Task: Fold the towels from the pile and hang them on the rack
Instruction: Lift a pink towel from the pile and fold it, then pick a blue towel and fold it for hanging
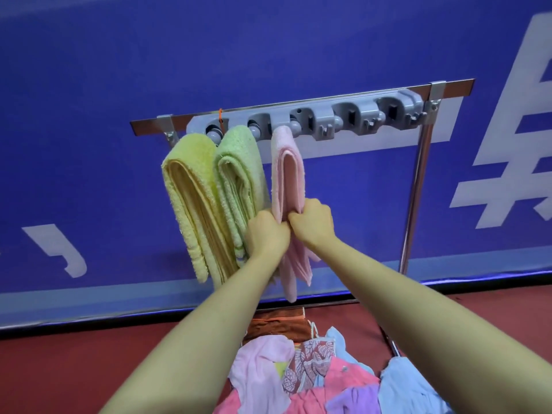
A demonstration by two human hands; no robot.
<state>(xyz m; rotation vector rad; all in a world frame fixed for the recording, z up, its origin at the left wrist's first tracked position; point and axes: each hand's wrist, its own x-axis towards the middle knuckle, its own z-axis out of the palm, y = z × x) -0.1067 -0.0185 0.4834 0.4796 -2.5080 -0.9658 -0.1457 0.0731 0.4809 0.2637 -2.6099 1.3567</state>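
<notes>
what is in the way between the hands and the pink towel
Nothing visible. The left hand and right hand both grip the pink towel, which hangs from the rack. The green towel hangs close beside the left hand, not between.

Three towels hang on the rack [418, 189] at mid-frame: a yellow towel [191, 204] on the left, then a pale green towel [239, 174], then a pink towel [286, 174]. The holder [352, 115] is grey, with a silver bar [457, 85]. The wall [268, 40] is deep blue with white lettering [516, 85], and the floor [89, 354] is dull red. The pile [343, 380] at the bottom edge shows pink, light blue, lilac and rust brown. One cloth [310, 360] seems to have a white leaf print on brick red.
</notes>
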